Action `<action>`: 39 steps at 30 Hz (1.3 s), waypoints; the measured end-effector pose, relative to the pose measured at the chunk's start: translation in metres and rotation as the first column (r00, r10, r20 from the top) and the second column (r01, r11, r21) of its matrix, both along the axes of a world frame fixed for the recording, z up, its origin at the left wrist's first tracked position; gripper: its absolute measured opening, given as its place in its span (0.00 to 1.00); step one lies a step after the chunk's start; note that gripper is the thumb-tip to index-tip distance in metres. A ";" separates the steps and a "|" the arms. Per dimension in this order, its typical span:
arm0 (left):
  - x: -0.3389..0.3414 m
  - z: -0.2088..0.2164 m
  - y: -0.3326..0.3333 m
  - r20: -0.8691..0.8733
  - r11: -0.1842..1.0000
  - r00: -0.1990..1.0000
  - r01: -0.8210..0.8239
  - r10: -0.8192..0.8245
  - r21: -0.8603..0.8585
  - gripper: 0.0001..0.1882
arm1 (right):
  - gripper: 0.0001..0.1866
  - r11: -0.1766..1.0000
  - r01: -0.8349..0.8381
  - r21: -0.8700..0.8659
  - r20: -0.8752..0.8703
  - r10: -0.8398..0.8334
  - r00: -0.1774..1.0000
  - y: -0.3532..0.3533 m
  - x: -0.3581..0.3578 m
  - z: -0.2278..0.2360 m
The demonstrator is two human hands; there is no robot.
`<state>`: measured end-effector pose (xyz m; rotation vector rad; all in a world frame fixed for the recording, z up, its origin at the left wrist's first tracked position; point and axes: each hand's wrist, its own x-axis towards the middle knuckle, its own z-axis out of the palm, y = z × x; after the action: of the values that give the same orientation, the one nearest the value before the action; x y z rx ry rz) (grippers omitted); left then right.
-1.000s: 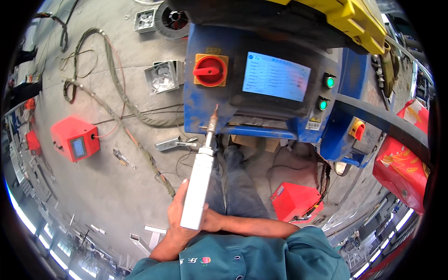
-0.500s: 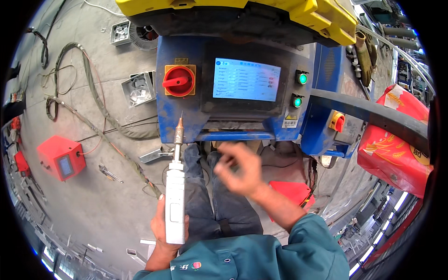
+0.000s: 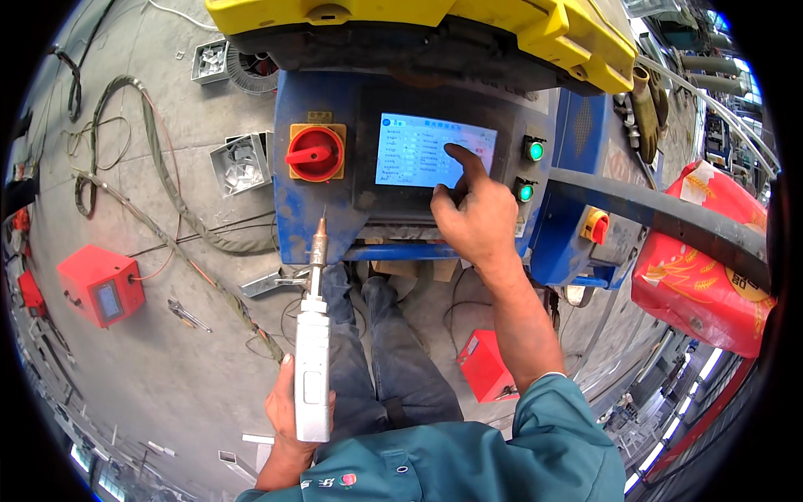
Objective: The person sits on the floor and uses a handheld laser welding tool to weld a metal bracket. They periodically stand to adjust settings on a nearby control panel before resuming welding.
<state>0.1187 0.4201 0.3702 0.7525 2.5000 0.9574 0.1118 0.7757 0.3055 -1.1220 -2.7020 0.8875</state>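
My left hand (image 3: 287,410) is wrapped round the silver-white body of a handheld welding gun (image 3: 312,368). The gun stands with its copper nozzle and thin tip pointing away from me, in front of a blue machine cabinet (image 3: 322,222). Over the lit touchscreen (image 3: 401,155) of that cabinet is my right hand (image 3: 485,213), empty, with the index finger stretched out and the thumb apart. The fingertip lies over the screen's right part; whether it touches the glass I cannot tell. A red rotary switch (image 3: 315,154) sits left of the screen, and a green lit button (image 3: 534,151) to its right.
A yellow case (image 3: 468,17) rests atop the cabinet. A dark bar (image 3: 619,192) runs right to a red sack (image 3: 694,284). Red boxes (image 3: 100,284), a hose (image 3: 167,180) and a bin of metal pieces (image 3: 242,163) lie on the floor.
My right hand has moved up and forward from above my legs to the touchscreen, its index finger now extended. The screen's content looks different. The left hand still holds the welding gun.
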 end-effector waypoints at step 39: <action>0.002 -0.009 -0.005 0.095 0.997 0.993 0.072 -0.075 0.031 0.37 | 0.26 0.980 0.197 -0.031 -0.108 -0.200 0.974 0.001 0.044 -0.008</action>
<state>0.1203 0.4153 0.3611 0.7822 2.3642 0.9800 0.1561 0.7767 0.2970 -1.2791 -2.4462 0.9170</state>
